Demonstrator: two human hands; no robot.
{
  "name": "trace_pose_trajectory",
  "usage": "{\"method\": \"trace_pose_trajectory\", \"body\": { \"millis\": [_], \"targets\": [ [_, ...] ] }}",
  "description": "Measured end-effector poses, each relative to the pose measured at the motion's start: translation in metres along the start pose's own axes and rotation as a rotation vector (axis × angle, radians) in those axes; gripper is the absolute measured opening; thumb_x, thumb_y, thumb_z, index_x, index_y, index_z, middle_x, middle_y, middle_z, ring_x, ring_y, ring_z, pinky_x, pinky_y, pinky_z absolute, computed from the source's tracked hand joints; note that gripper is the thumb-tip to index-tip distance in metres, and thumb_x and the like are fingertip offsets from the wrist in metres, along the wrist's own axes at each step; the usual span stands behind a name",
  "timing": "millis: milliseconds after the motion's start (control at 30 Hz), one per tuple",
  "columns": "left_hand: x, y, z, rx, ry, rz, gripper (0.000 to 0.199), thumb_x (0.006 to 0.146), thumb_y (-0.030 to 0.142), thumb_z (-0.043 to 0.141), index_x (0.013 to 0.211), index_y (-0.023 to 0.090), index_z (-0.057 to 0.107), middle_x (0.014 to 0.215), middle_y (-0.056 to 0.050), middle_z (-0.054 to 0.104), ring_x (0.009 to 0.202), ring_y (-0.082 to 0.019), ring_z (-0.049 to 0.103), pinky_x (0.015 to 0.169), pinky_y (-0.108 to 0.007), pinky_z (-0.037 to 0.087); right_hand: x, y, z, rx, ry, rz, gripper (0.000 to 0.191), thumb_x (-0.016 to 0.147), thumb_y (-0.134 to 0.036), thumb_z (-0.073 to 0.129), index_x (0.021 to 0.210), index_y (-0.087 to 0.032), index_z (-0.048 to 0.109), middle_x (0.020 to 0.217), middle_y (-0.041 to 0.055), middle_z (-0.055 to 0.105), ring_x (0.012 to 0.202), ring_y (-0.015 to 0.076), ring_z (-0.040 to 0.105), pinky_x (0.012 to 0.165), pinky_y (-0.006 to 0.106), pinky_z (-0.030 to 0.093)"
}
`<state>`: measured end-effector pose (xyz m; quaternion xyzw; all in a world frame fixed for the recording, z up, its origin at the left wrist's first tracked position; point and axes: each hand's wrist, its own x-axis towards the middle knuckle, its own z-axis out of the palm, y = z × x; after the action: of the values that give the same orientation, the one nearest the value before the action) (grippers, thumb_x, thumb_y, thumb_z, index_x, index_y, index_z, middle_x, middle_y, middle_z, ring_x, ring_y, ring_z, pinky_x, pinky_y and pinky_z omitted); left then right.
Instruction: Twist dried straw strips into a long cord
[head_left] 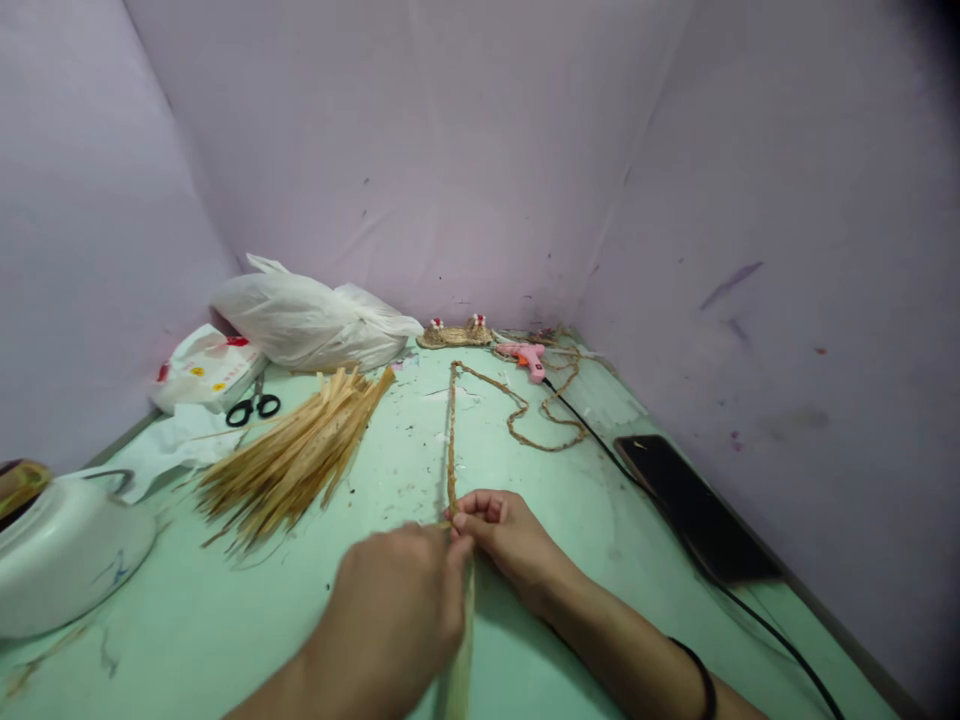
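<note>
A thin brown twisted cord [451,440] runs down the middle of the table toward me, its far part looping off to the right. My right hand [502,535] pinches the near end of the cord between thumb and fingers. Close beside it, my left hand [397,600] is closed with its thumb and fingers pressed together on a pale dried fibre strip [463,650], which trails down toward the bottom edge. The left fingertips are partly hidden behind the hand's back. To the left lies a bundle of dried straw-coloured strips [300,450].
At the back sit a white plastic bag [307,315], a woven piece with red and white decorations [454,335] and a pink glue gun [529,358]. Scissors [255,408], a tissue pack [206,370] and a white bowl [82,550] stand left. A black phone [694,505] and cable lie right.
</note>
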<state>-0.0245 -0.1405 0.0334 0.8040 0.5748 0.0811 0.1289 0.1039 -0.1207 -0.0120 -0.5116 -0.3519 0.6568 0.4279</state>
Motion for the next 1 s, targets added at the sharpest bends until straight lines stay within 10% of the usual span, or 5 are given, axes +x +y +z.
{"method": "trace_pose_trajectory", "body": {
  "millis": [100,233,333,1000],
  "targets": [
    [0.017,-0.017,-0.009,-0.355,0.081,-0.123,0.030,0.079,0.032,0.041,0.080,0.014,0.064,0.064,-0.007,0.063,0.059,-0.016,0.058,0.058,-0.026,0.041,-0.001,-0.004,-0.003,-0.025,-0.054,0.018,0.011,0.052,-0.016,0.062,0.059,-0.011,0.057,0.054,0.0006,0.058,0.046,0.0052,0.042,0.048,0.019,0.027],
    [0.037,-0.026,0.007,-0.914,-0.373,-0.357,0.029,0.069,0.029,0.048,0.083,0.009,0.062,0.037,0.002,0.049,0.028,-0.009,0.037,0.034,-0.020,0.029,-0.002,-0.007,-0.005,-0.043,-0.105,0.023,0.009,0.052,-0.015,0.060,0.060,-0.011,0.058,0.053,-0.0004,0.057,0.046,0.0050,0.042,0.048,0.019,0.028],
    [0.042,-0.026,0.019,-1.089,-0.465,-0.373,0.017,0.061,0.026,0.053,0.059,0.010,0.058,0.037,0.001,0.046,0.028,-0.006,0.035,0.031,-0.018,0.026,-0.001,-0.007,-0.006,-0.054,-0.157,0.019,0.010,0.052,-0.016,0.060,0.061,-0.011,0.057,0.054,0.0005,0.059,0.048,0.0065,0.046,0.050,0.019,0.032],
    [0.044,-0.020,0.035,-0.930,-0.293,-0.299,0.011,0.048,0.017,0.048,0.039,0.014,0.045,0.034,0.006,0.030,0.039,-0.004,0.023,0.039,-0.020,0.015,-0.026,-0.016,-0.009,-1.085,0.127,-0.262,0.017,0.069,-0.023,0.052,0.060,-0.017,0.065,0.054,0.0049,0.061,0.047,0.0123,0.048,0.044,0.023,0.023]
  ]
}}
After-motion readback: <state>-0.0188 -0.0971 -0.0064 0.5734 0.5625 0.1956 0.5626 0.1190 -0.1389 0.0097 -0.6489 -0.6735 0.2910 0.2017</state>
